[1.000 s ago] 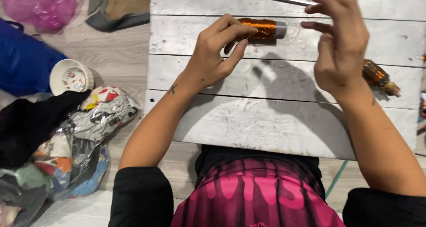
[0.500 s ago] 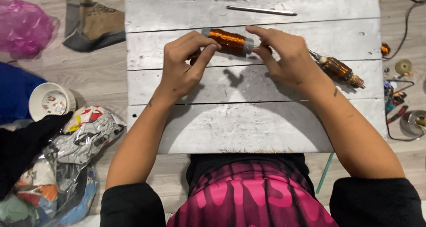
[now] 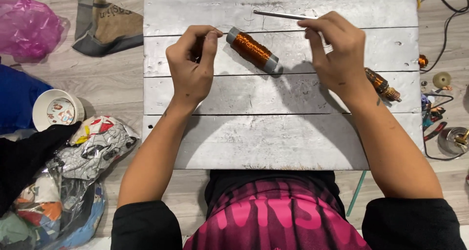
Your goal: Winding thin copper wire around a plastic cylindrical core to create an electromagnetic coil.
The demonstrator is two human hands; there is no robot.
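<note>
A cylindrical spool of copper-coloured enamelled wire with grey end caps (image 3: 252, 50) lies on its side on the whitewashed wooden plank board (image 3: 273, 137), near the far edge and a little left of centre, angled toward the right. The left hand (image 3: 191, 67) sits just left of the spool, thumb and forefinger pinched together, seemingly on a fine strand too thin to make out. The right hand (image 3: 337, 52), toward the far right corner, has its fingers curled near a thin grey metal rod (image 3: 278, 14); whether it grips anything cannot be told. A copper-wound motor armature (image 3: 382, 84) lies just beside the right wrist, near the right edge. The spool looks dense and rigid and would roll; the end caps seem the safest hold, since the hair-fine wire probably kinks or snaps easily.
</note>
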